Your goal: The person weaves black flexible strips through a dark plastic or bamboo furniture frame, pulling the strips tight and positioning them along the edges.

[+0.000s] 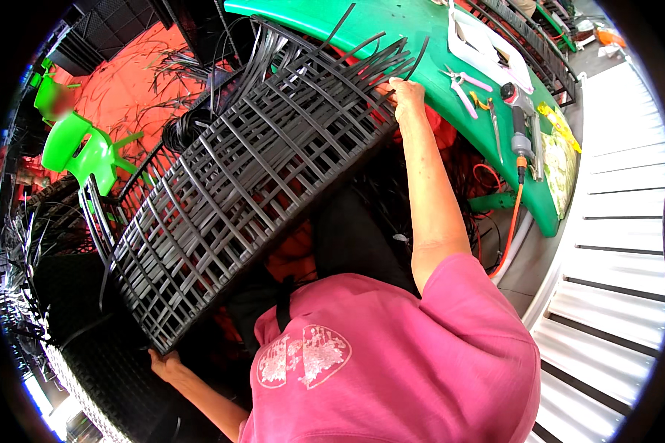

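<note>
A black woven panel (225,173), made of plastic rattan strips crossing in a grid on a frame, lies tilted across the space before me. My left hand (166,364) grips its lower left corner, with the fingertips partly hidden by the panel. At the upper right corner my right hand (408,97) is closed on the panel's edge, its arm stretched forward. Loose strip ends (380,55) stick out past that corner beside the right hand. More grey-black strips lie lengthwise beneath or within the grid; I cannot tell which.
A green table (428,85) holds pink-handled snips (462,90), a power tool (521,122) with an orange cord (511,229), and a white frame (484,44). Green plastic chairs (81,148) stand on red sheeting (137,81) at left. White slats (613,188) run along the right.
</note>
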Demonstrator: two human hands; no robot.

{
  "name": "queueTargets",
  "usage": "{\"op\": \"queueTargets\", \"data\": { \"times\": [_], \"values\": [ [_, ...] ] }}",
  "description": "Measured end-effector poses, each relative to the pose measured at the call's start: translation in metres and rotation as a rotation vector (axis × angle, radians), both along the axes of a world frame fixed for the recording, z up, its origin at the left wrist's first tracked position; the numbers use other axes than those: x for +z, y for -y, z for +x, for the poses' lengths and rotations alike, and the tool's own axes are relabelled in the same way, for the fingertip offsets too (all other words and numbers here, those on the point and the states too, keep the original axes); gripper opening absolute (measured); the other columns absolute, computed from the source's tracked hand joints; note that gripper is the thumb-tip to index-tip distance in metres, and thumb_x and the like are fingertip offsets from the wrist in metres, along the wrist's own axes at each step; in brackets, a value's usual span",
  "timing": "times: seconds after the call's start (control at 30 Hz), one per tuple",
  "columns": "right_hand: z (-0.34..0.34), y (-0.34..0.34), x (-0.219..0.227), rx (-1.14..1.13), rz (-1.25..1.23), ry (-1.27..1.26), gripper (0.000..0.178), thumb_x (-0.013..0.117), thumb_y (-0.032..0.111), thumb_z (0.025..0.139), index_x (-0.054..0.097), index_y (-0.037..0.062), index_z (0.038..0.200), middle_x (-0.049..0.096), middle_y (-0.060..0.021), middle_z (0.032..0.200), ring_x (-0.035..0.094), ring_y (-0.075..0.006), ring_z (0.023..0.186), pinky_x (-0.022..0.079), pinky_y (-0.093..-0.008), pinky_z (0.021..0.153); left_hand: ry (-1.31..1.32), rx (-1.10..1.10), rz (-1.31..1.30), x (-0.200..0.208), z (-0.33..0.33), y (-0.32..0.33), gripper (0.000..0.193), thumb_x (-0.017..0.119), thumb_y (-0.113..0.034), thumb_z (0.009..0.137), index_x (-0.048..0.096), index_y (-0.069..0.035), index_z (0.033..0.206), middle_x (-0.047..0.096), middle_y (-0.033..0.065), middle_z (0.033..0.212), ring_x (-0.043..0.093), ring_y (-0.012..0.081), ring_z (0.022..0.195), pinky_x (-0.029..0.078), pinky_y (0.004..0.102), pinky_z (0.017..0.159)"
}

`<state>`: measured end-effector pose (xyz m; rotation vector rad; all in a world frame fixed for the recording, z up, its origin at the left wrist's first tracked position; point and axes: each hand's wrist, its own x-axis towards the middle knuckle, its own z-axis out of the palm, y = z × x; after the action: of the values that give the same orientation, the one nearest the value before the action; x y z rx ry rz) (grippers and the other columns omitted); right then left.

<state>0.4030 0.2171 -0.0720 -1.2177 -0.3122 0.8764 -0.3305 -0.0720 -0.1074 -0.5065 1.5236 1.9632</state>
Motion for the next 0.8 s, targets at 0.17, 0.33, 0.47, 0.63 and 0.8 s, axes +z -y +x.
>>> {"op": "queueTargets", "data": {
  "times": [0.17,0.33,0.47,0.63,0.8],
  "values": [
    [0.002,-0.001,0.012,0.119,-0.073,0.085,0.015,0.069,0.002,0.071,0.06,-0.0014,0.083,0.062,-0.0115,0.077,0.06,-0.0251,0.064,0.051,-0.0399,0.062,0.067,-0.058,0.055,-0.025,-0.028,0.006,0.029,0.05,-0.018,0.092,0.056,0.0,0.113,0.056,0.0141,0.119,0.054,0.0313,0.107,0.04,0.0459,0.095],
    [0.02,-0.023,0.016,0.34,-0.12,0.003,0.024,0.074,0.014,0.072,0.061,0.0006,0.087,0.063,-0.0092,0.079,0.059,-0.0243,0.072,0.049,-0.0402,0.07,0.152,-0.095,0.036,0.001,0.025,-0.015,0.039,0.045,-0.03,0.094,0.052,-0.002,0.121,0.053,0.0133,0.125,0.05,0.0337,0.112,0.039,0.0511,0.096],
    [0.015,-0.03,0.003,0.363,-0.287,0.517,0.062,0.069,0.046,0.075,0.061,-0.0055,0.109,0.062,-0.0134,0.106,0.056,-0.0251,0.094,0.042,-0.0378,0.086,-0.05,-0.268,0.186,0.05,0.098,-0.018,0.082,0.039,-0.063,0.087,0.031,0.002,0.136,0.036,0.0146,0.14,0.036,0.0331,0.126,0.029,0.0464,0.106],
    [-0.003,0.01,0.03,0.583,-0.424,0.918,0.075,0.049,0.058,0.085,0.052,-0.0087,0.119,0.057,-0.0209,0.118,0.053,-0.0287,0.111,0.039,-0.037,0.094,-0.203,-0.472,0.201,0.047,0.098,-0.018,0.066,0.048,-0.054,0.088,0.043,-0.001,0.128,0.048,0.0088,0.128,0.043,0.0226,0.119,0.033,0.0379,0.102],
    [-0.021,0.015,0.018,0.565,-0.626,1.513,0.075,0.035,0.06,0.088,0.056,-0.0088,0.111,0.056,-0.0313,0.109,0.051,-0.0439,0.107,0.04,-0.0452,0.091,-0.221,-0.69,0.302,0.05,0.09,0.002,0.048,0.06,-0.041,0.085,0.058,-0.003,0.113,0.06,0.0059,0.111,0.054,0.0175,0.104,0.038,0.0326,0.094]
  ]
}}
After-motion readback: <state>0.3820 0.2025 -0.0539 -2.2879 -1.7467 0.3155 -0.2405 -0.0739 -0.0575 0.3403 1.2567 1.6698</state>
